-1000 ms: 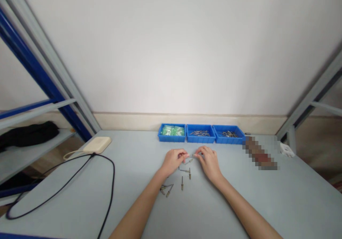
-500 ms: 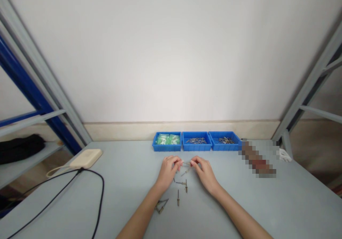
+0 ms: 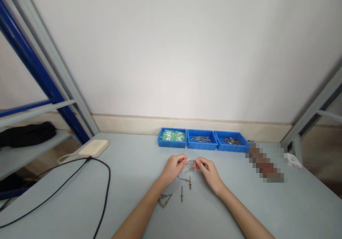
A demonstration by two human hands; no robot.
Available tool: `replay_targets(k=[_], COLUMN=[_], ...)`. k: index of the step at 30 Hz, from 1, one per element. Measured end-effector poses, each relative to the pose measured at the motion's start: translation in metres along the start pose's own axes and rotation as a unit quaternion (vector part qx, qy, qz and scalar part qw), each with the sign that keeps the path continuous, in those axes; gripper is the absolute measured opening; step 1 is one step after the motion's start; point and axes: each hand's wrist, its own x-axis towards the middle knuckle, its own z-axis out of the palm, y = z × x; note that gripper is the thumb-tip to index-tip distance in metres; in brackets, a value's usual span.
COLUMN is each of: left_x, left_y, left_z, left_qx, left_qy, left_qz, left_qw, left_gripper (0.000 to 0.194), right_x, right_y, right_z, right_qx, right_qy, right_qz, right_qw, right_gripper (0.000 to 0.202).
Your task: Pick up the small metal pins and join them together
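A thin metal rivet [image 3: 191, 160] spans the small gap between my two hands, over the grey table. My left hand [image 3: 175, 168] pinches its left end; the fingers of my right hand [image 3: 207, 171] are closed on its right end. Just below the hands lie more rivets, one [image 3: 190, 183] upright in view beside another [image 3: 184, 179] lying crosswise. Nearer to me is a single rivet [image 3: 182, 194], and a small group [image 3: 165, 200] rests beside my left forearm.
Along the wall stand three blue bins: one with green-white packets [image 3: 172, 145], two with metal pins [image 3: 202, 146] [image 3: 231, 146]. A white box [image 3: 94, 147] and black cable [image 3: 107, 192] lie left. A white cord [image 3: 294, 161] and a blurred-out item lie right.
The view has shifted and tilted a little. My right hand's fingers have come closer to my left hand, and the visible part of the rivet between them is shorter.
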Motion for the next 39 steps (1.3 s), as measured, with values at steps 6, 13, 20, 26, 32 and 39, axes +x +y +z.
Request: replay_targets(k=[6,13,20,26,32,39], left_x=[0.003,0.004,0.002,0.001,0.000,0.000], left_y=[-0.003,-0.006,-0.003,0.005,0.003,0.001], left_z=[0.002,0.004,0.003,0.003,0.004,0.002], left_qx=[-0.123,-0.141,-0.103,-0.068,-0.017,-0.015], left_qy=[-0.024,0.005,0.018,0.023,0.013,0.015], left_qz=[-0.012,-0.011,-0.014,-0.010,0.004,-0.003], left_qw=[0.992,0.990,0.994,0.997,1.000,1.000], left_gripper=[0.041,0.034,0.032,0.034,0.036,0.028], right_x=[-0.001,0.000,-0.003,-0.003,-0.002,0.000], right_y=[0.001,0.010,0.004,0.000,0.003,0.003], right_z=[0.000,-0.002,-0.003,-0.006,-0.006,-0.006], right_qx=[-0.015,-0.015,-0.086,-0.088,-0.078,-0.055], right_qy=[-0.009,0.009,-0.022,-0.027,-0.035,-0.016], right_qz=[0.013,0.016,0.006,0.004,0.016,0.018], right_qw=[1.000,1.000,0.996,0.996,0.996,0.998], right_gripper=[0.043,0.029,0.026,0.042,0.047,0.034])
